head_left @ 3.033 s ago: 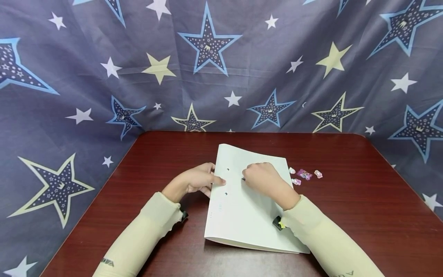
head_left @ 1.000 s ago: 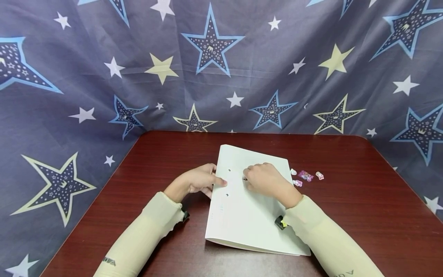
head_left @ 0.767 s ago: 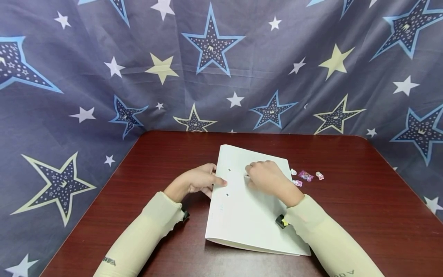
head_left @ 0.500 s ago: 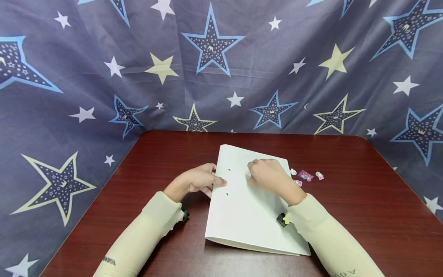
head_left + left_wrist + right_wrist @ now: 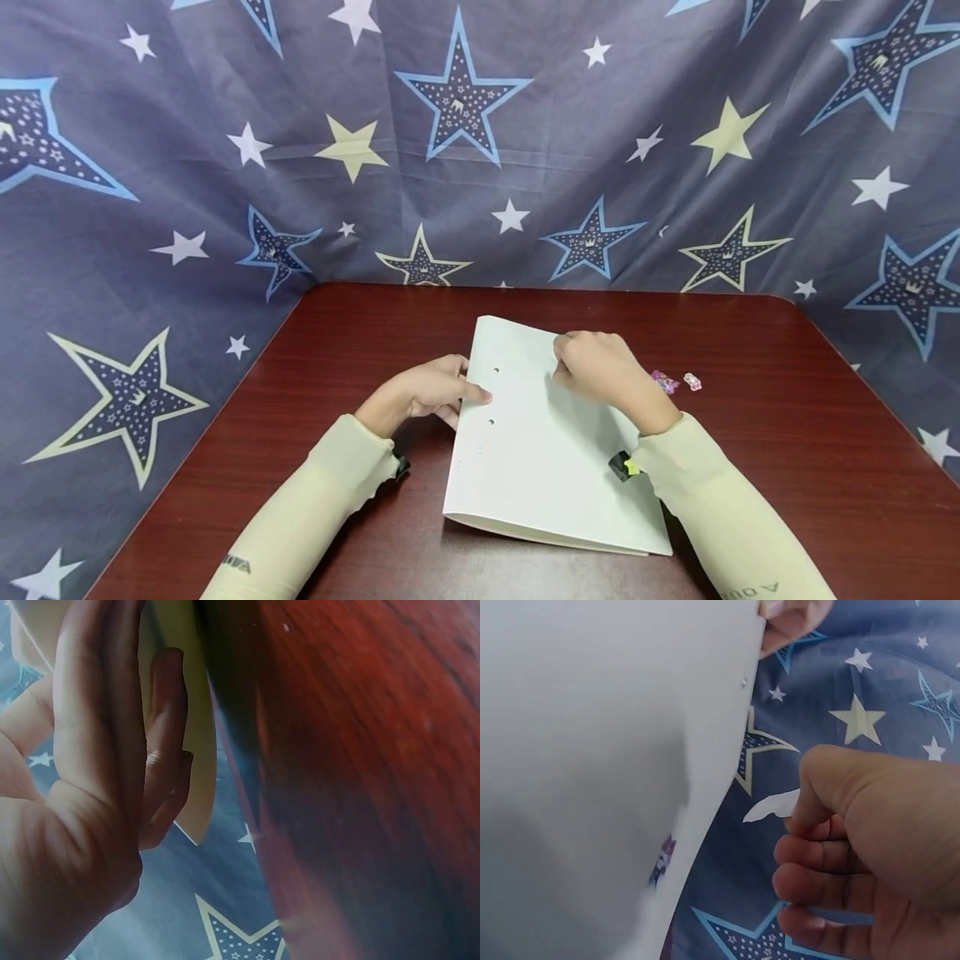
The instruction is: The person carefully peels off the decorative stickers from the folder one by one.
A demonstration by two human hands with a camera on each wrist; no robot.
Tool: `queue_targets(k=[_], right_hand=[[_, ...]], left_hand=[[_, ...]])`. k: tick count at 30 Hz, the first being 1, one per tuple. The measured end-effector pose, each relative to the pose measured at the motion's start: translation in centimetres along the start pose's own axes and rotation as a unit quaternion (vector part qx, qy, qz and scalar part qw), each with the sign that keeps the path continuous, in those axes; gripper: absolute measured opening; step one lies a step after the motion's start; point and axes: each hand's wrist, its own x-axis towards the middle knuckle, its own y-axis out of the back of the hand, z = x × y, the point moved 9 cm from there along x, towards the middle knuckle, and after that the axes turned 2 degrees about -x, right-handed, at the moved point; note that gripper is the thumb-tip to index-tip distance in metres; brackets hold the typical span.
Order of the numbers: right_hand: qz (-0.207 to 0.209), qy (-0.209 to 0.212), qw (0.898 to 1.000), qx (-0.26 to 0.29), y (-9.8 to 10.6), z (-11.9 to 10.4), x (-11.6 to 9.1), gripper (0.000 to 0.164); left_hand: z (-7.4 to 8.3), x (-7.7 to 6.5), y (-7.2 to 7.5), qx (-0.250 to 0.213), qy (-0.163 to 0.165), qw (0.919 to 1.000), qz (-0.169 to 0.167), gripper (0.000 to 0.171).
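A white folder [image 5: 540, 467] with two punched holes stands partly propped on the table, slightly bowed open at its near edge. My left hand [image 5: 431, 389] grips its left edge, thumb on top and fingers behind; in the left wrist view those fingers [image 5: 97, 712] lie along the pale board. Over the folder's upper right, my right hand [image 5: 600, 367] pinches a small white piece of paper [image 5: 772, 805] between thumb and forefinger. A small purple printed patch [image 5: 662, 860] shows against the folder in the right wrist view; whether it sticks there I cannot tell.
On the dark red table [image 5: 787, 467], right of the folder, lie a purple sticker [image 5: 664, 382], partly behind my right hand, and a pink-and-white sticker [image 5: 692, 381]. A star-patterned curtain [image 5: 480, 150] hangs behind the table.
My right hand has moved away from the folder's middle, rightward and toward its far edge, now covering two of the small stickers. The left hand keeps its place on the folder.
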Motion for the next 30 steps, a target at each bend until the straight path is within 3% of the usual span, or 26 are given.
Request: queue_targets(k=[7,14,23,30], right_hand=[[-0.004,-0.032,0.999,0.025,0.9,2.7,-0.1,0.018],[-0.018,-0.127,0.991,0.021,1.5,8.5,-1.5,0.014],[-0.103,-0.252,0.962,0.011,-0.5,15.4,-4.5,0.018],[-0.164,-0.307,0.937,0.030,-4.1,17.5,-6.2,0.029]], left_hand=[[-0.1,-0.1,0.3,-0.004,-0.003,1.0000,0.008,0.037],[-0.1,-0.2,0.2,-0.004,-0.001,1.0000,0.003,0.037],[0.0,-0.3,0.2,-0.002,0.001,1.0000,0.009,0.040],[0.2,-0.3,0.1,-0.001,0.002,1.0000,0.006,0.039]])
